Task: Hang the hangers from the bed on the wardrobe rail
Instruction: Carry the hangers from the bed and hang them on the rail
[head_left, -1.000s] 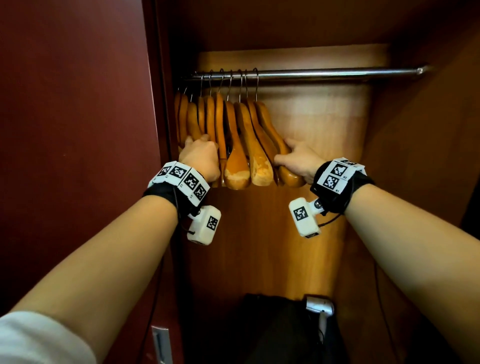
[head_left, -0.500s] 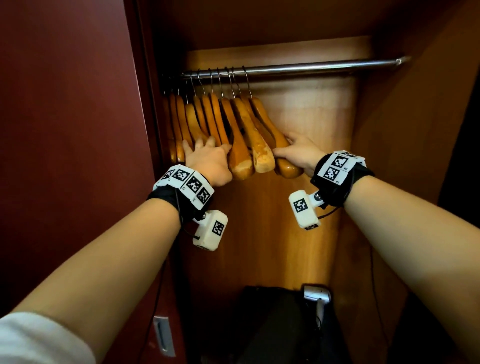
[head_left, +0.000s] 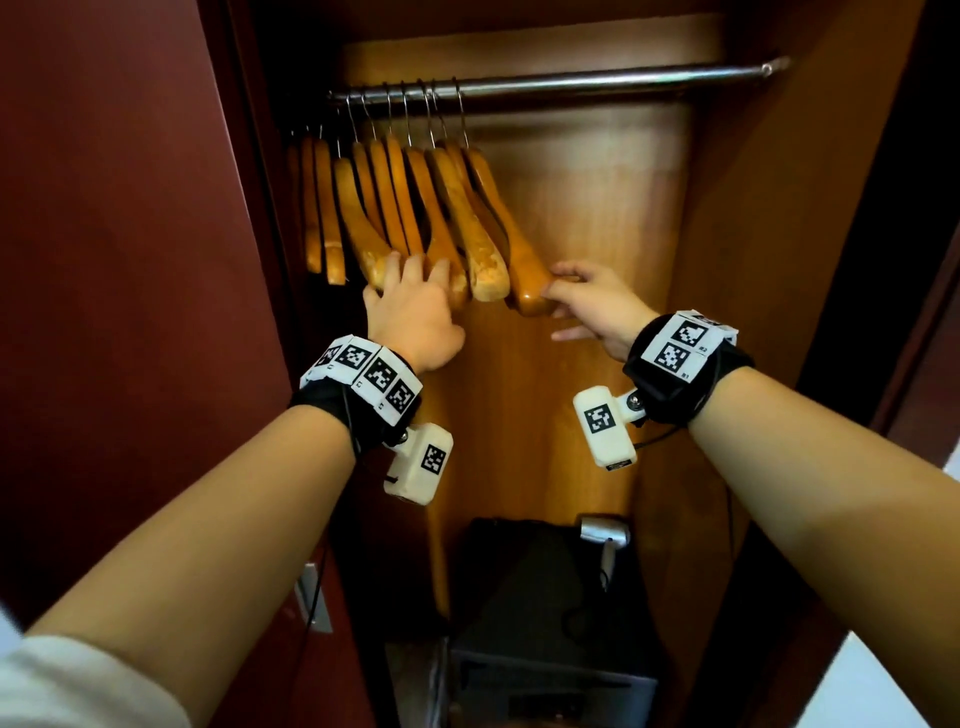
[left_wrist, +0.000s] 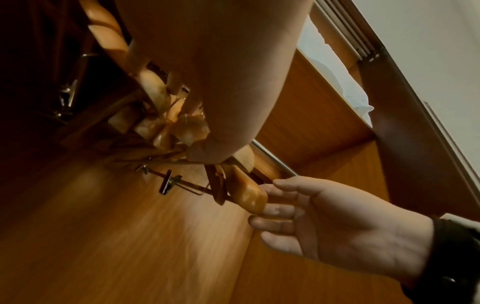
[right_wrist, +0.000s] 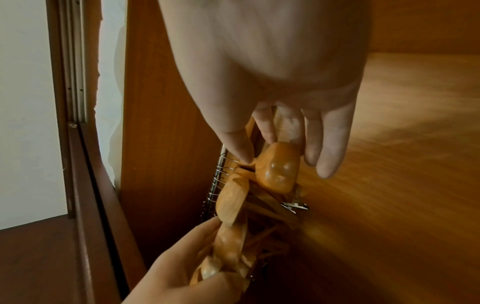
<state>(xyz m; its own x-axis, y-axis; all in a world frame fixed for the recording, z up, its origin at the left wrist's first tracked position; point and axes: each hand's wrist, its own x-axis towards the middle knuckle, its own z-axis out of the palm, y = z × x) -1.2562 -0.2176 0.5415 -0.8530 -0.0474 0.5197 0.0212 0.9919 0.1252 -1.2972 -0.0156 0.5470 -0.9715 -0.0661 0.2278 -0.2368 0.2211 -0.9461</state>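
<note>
Wooden hangers crowd the left end of the metal rail in the head view, packed so tightly that an exact count is hard; roughly ten show, and the leftmost ones sink into shadow beside the dark red door. The left hand lies against the lower tips of the middle hangers with straight, spread fingers, holding nothing. The right hand pinches the lower end of the rightmost hanger between thumb and forefinger, the other fingers loose. Both wrists wear black bands with white coded tags. Down on the wardrobe floor sit a dark safe, cut off by the lower edge, and a silver hair dryer with its cord.

Seen from the left wrist, the left hand's own palm fills the top and hides most of the bundle; only pale worn hanger tips and two metal clips peek out. The right hand shows at lower right, fingers narrowed on a glossy hanger end. Behind it run the wardrobe's wood back panel and a white wall.

Seen from the right wrist, the right hand covers the upper half; thumb and forefinger close on the rounded hanger end. Wire hooks loop over the rail, too blurred to count. The left hand touches the bundle at the bottom.
</note>
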